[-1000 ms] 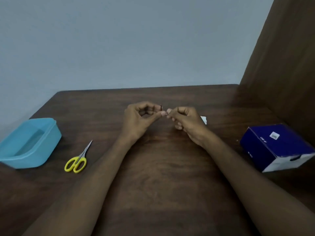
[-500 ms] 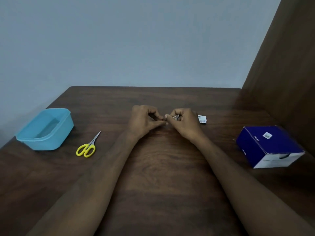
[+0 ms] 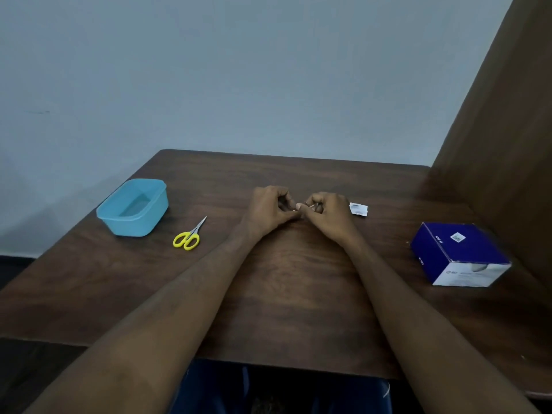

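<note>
The left hand (image 3: 268, 210) and right hand (image 3: 330, 215) meet mid-table (image 3: 286, 279), curled fingers pinching a small thin object (image 3: 309, 206) between them. A white packet (image 3: 358, 209) lies at their 3 o'clock and yellow scissors (image 3: 188, 237) at 8 o'clock.

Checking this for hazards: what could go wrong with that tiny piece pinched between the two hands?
1. The small thin piece, pinched between the left hand and the right hand, could slip and be hard to spot on the dark table.
2. Too small to identify; if pointed, it might prick a fingertip.
3. The white packet lies close beside the right hand; a sudden pull might knock it away.
</note>
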Motion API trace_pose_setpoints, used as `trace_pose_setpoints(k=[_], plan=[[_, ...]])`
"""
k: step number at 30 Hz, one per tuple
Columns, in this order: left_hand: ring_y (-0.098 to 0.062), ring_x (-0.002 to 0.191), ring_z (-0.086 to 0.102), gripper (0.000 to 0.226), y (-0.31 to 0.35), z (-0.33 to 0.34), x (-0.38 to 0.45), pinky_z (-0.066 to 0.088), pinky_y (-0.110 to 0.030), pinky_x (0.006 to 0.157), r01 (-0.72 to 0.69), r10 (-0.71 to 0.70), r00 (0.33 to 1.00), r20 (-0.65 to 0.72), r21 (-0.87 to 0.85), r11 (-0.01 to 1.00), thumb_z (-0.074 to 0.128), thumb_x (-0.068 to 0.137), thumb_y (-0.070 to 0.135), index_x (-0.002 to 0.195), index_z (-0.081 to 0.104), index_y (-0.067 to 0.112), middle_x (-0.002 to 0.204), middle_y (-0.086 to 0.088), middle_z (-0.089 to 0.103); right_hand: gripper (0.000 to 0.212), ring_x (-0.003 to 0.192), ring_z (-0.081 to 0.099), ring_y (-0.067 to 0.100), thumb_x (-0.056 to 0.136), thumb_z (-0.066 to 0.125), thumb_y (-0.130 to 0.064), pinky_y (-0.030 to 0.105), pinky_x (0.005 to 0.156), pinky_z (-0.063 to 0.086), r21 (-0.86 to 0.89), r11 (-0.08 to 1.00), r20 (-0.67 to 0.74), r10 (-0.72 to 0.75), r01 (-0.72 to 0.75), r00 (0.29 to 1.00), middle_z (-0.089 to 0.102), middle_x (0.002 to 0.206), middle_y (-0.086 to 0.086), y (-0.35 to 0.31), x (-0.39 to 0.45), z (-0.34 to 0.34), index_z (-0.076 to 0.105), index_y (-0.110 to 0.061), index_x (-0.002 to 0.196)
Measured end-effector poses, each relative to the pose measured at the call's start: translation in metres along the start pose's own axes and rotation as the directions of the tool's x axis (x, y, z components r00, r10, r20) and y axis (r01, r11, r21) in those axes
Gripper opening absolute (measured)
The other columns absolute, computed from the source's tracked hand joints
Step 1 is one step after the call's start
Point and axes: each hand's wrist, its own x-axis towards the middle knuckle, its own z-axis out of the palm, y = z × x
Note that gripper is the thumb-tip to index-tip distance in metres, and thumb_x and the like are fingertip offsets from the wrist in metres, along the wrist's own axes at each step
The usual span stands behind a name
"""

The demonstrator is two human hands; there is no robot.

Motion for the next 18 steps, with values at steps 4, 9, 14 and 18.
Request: trace_pose_setpoints(k=[4,9,14,18], plan=[[0.009,0.062,0.068,0.024,0.003,-0.004,-0.013,0.054,-0.008,0.064,0.051,-0.049,0.998,0.042,-0.049,0.997,0.096,0.078,0.013,0.093,0.079,0.003,0.083,0.002,0.078,0.027,0.052,0.051,0.0,0.093,0.08,-0.031,0.015,0.056,0.034,0.001,1.0,-0.009,0.019,-0.019,1.0,0.055,0.053,-0.01,0.0,0.003,0.0,0.073,-0.015,0.073],[-0.008,0.079,0.069,0.015,-0.006,-0.022,-0.034,0.059,-0.026,0.076,-0.04,0.034,0.998,0.052,0.117,0.992,0.083,0.089,0.014,0.103,0.079,0.01,0.095,0.001,0.075,0.032,0.05,0.046,0.001,0.097,0.077,-0.032,0.018,0.055,0.03,0.037,0.998,-0.026,0.057,-0.056,0.998,0.048,0.048,-0.013,-0.004,0.0,-0.001,0.068,-0.019,0.068],[-0.02,0.089,0.069,0.008,-0.016,-0.029,-0.05,0.058,-0.036,0.083,-0.107,0.113,0.993,-0.015,0.218,0.97,0.073,0.091,0.013,0.099,0.076,0.015,0.097,-0.003,0.068,0.032,0.051,0.038,0.006,0.098,0.076,-0.034,0.027,0.057,0.03,0.069,0.994,-0.049,0.086,-0.082,0.995,0.042,0.053,-0.007,-0.005,0.002,-0.002,0.073,-0.016,0.072],[-0.026,0.103,0.068,0.017,-0.015,-0.023,-0.052,0.057,-0.044,0.089,-0.025,0.039,0.998,-0.056,0.239,0.971,0.069,0.094,0.018,0.109,0.068,0.013,0.11,-0.006,0.068,0.027,0.057,0.045,0.005,0.095,0.079,-0.035,0.029,0.06,0.036,0.099,0.99,-0.08,0.106,-0.098,0.991,0.068,0.067,0.01,-0.007,0.001,0.002,0.076,-0.02,0.073]])
